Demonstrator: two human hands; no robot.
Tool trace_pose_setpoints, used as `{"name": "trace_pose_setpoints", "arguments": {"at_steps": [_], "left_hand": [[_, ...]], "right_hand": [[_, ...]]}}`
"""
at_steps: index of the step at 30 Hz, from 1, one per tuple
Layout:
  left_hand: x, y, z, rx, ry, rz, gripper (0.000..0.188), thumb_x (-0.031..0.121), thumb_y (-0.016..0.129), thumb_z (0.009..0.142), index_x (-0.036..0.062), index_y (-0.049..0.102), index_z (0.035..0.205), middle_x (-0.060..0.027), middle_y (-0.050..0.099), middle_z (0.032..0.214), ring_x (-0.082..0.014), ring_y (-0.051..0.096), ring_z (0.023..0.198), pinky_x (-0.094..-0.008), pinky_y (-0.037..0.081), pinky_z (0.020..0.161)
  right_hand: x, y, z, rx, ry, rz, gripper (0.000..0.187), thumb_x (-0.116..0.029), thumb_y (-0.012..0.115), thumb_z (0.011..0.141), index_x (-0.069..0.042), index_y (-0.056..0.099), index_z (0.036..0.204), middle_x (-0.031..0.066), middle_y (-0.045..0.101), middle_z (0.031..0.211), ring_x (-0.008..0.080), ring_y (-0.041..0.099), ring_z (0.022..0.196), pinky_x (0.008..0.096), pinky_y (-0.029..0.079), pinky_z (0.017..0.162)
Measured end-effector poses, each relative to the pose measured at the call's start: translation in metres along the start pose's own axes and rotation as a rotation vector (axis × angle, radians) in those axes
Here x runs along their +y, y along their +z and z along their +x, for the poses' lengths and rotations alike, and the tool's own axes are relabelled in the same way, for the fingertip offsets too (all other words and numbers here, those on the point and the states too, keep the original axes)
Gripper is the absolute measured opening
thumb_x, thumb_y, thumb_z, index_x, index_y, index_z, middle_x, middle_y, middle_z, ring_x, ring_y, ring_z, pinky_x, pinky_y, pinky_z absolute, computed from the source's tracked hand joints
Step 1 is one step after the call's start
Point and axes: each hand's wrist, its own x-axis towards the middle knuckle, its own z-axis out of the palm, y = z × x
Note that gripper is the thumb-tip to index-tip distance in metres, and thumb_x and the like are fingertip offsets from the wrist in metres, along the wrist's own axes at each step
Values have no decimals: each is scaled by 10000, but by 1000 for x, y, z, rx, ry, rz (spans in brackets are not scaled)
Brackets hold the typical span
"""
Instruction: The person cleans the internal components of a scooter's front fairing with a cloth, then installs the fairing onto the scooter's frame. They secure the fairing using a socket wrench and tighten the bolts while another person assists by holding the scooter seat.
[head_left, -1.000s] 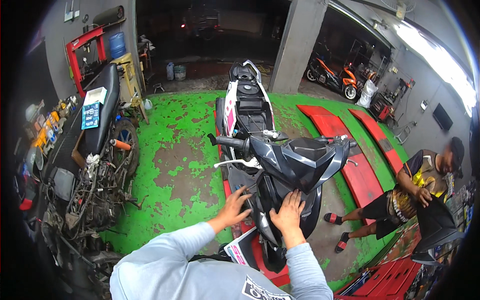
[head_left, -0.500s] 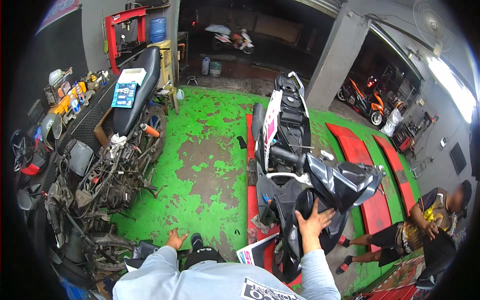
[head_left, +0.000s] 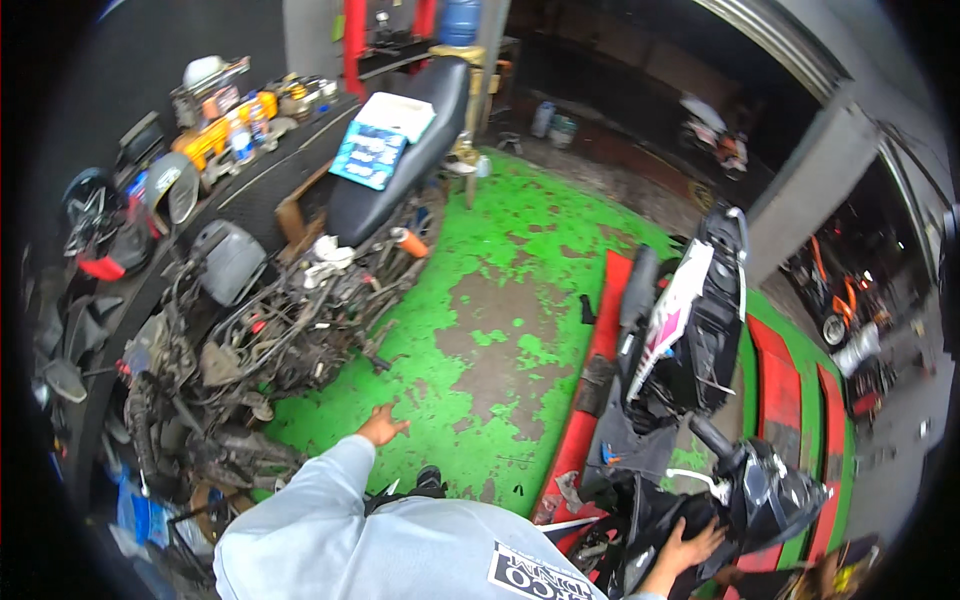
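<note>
Far left you've got a cluttered bench (head_left: 270, 180) running along the wall, and right against it a stripped bike (head_left: 290, 310), seat still on, with a blue box (head_left: 368, 153) lying on that seat. Its frame and engine bits crowd the left edge of the green floor (head_left: 480, 330), so no spare room on that side.

Your left hand (head_left: 382, 426) hangs free over the floor just beside the stripped bike's lower end, fingers loosely spread, holding nothing. The worn green patch in the middle is your open space, wide and running up toward the back doorway.

Right of that, a red ramp (head_left: 590, 400) edges the floor, and the scooter (head_left: 690, 330) sits on it. Its long axis runs from lower right near you up and away, tail toward the pillar (head_left: 800, 190), dark front cowl (head_left: 770, 490) nearest you. Your right hand (head_left: 685, 548) lies flat on the cowl's lower part, fingers spread, pressing rather than gripping.
</note>
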Motion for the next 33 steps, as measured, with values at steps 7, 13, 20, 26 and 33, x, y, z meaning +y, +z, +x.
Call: {"name": "trace_pose_setpoints", "arguments": {"at_steps": [7,13,20,26,33], "left_hand": [[14,-45,40,42,-100,-1,943,582,672,890,59,289,1575,-285,307,1583,-440,401,1425,-475,368,1171],[-5,-20,47,-36,-274,88,889,570,691,866,89,378,1546,-263,374,1555,-424,436,1406,-475,383,1157],[34,-90,100,321,-242,110,635,444,720,858,142,568,1396,-185,567,1404,-369,556,1285,-451,450,1085],[158,-246,193,1005,232,-2,340,280,706,891,54,677,1145,-180,681,1130,-366,639,1079,-440,502,950],[251,-522,335,1330,436,67,274,261,752,878,47,701,1041,-191,664,1160,-377,580,1127,-466,438,1000]], "right_hand": [[-41,-28,15,-7,-25,-208,932,-717,751,760,-43,588,1382,336,510,1426,522,507,1279,652,428,1027],[-66,-20,23,300,-137,-144,869,-631,797,782,58,602,1275,378,570,1294,542,580,1149,628,482,966],[-109,-25,41,216,57,-106,911,-611,787,809,68,526,1357,338,547,1345,503,583,1174,626,468,992],[-144,-9,56,237,30,-147,969,-617,790,801,105,491,1372,365,524,1330,535,552,1168,638,455,978],[-295,31,109,202,-74,-56,985,-625,784,799,108,481,1382,365,517,1333,538,540,1177,635,449,980]]}}
